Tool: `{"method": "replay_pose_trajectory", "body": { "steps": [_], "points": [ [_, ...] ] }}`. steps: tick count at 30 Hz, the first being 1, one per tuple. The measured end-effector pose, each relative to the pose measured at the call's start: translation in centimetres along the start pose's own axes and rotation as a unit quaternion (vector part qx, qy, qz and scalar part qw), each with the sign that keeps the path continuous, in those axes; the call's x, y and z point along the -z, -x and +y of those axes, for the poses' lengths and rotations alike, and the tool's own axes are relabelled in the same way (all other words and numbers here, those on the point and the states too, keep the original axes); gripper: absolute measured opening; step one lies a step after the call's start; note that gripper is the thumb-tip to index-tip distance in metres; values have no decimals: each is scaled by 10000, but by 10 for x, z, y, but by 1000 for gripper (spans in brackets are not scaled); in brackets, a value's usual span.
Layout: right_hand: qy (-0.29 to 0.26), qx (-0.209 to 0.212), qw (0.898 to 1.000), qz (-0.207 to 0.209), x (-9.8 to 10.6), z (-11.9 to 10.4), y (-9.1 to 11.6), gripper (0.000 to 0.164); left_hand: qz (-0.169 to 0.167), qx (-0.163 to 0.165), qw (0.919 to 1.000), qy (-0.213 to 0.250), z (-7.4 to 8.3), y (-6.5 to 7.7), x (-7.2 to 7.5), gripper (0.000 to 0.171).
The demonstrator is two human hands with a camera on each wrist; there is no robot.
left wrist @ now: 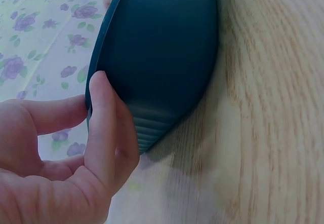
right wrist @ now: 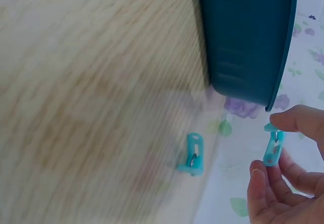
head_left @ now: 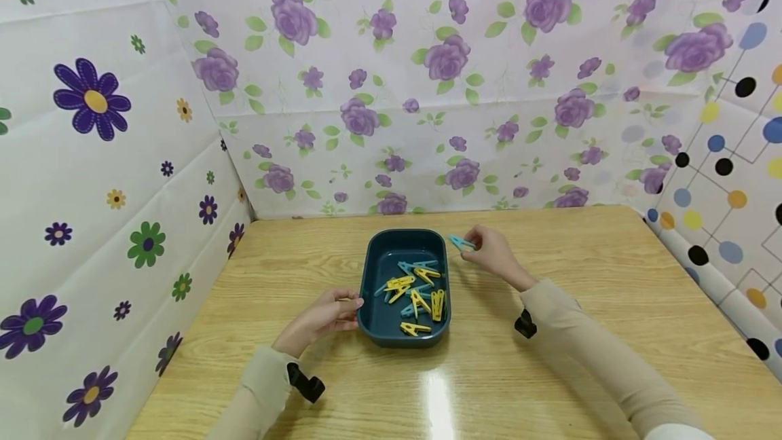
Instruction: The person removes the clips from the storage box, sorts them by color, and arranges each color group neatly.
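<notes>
A dark teal tray [head_left: 403, 342] stands on the table, holding several yellow clothespins [head_left: 415, 329] and several blue ones [head_left: 417, 311]. My left hand [head_left: 324, 316] pinches the tray's left rim; in the left wrist view the thumb and fingers [left wrist: 104, 127] meet at the tray wall [left wrist: 167, 41]. Just beyond the tray's back right corner, my right hand [head_left: 491, 254] pinches a light blue clothespin [head_left: 461, 243] between thumb and fingers. The right wrist view shows this clothespin [right wrist: 273, 148] close to the tray [right wrist: 243, 41]. Another light blue clothespin [right wrist: 195, 155] appears against the tabletop there.
The wooden table [head_left: 568, 358] ends at a flowered cloth [head_left: 446, 121] behind. Patterned cloths hang at the left [head_left: 91, 189] and right [head_left: 721, 236]. Each wrist carries a small black camera, seen at the left wrist camera [head_left: 305, 382] and right wrist camera [head_left: 525, 324].
</notes>
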State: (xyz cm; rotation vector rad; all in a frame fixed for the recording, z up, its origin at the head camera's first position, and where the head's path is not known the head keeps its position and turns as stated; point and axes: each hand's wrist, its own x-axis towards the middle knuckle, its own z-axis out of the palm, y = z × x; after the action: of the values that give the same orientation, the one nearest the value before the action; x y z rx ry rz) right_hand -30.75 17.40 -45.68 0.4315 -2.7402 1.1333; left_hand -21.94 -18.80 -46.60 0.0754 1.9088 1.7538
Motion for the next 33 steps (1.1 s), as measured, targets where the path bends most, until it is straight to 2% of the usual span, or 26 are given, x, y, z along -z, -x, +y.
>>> {"method": "replay_pose_trajectory", "body": {
  "steps": [14, 17, 23, 27, 33],
  "points": [
    [376, -918, 9950, -141, 9, 20, 13, 27, 12, 45, 10000, 29, 1, 1, -2, 18],
    [425, -1069, 9931, -208, 10, 22, 14, 21, 7, 30, 10000, 31, 1, 1, -2, 19],
    [386, -1354, 9893, -384, 12, 25, 14, 35, -6, -28, 10000, 54, 1, 2, -2, 17],
    [381, -1529, 9866, -435, 11, 28, 13, 39, -10, -31, 9999, 95, -1, 1, -2, 16],
    [473, -1717, 9827, -504, 9, 33, 10, 40, 29, 1, 10000, 69, -2, 0, -1, 25]
  ]
}}
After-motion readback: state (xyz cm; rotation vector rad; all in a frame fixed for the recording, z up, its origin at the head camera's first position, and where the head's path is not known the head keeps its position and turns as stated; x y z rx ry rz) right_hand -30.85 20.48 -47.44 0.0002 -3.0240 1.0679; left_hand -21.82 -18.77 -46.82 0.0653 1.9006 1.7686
